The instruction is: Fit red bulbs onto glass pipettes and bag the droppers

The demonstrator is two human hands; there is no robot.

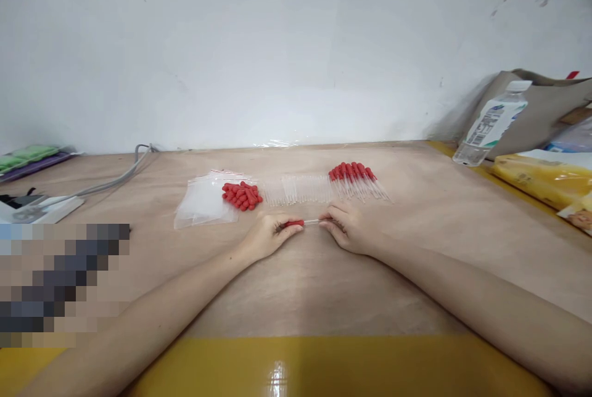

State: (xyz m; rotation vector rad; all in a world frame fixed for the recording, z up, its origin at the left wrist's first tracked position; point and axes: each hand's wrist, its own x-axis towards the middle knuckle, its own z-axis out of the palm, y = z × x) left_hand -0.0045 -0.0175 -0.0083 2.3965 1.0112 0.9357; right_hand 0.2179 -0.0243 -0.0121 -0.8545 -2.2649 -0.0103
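Between finger and thumb, my left hand (269, 235) pinches a red rubber dropper bulb (296, 222). My right hand (352, 229) grips a thin clear dropper tube (311, 221), whose end meets the bulb's open end; how far it sits inside cannot be told. Just beyond my left hand lies a pile of loose red bulbs (242, 195). A row of bare clear tubes (298, 189) stretches to its right. Past my right hand lie several droppers (354, 176), tubes with red bulbs on them. Clear zip bags (206, 200) lie flat at the left, partly under the loose bulbs.
A plastic bottle (493, 122) leans by a grey bag (541, 110) at the back right, with a yellow package (546, 178) in front. Grey cable (111, 182) runs along the left side. Yellow tape (296, 366) covers the table's front edge.
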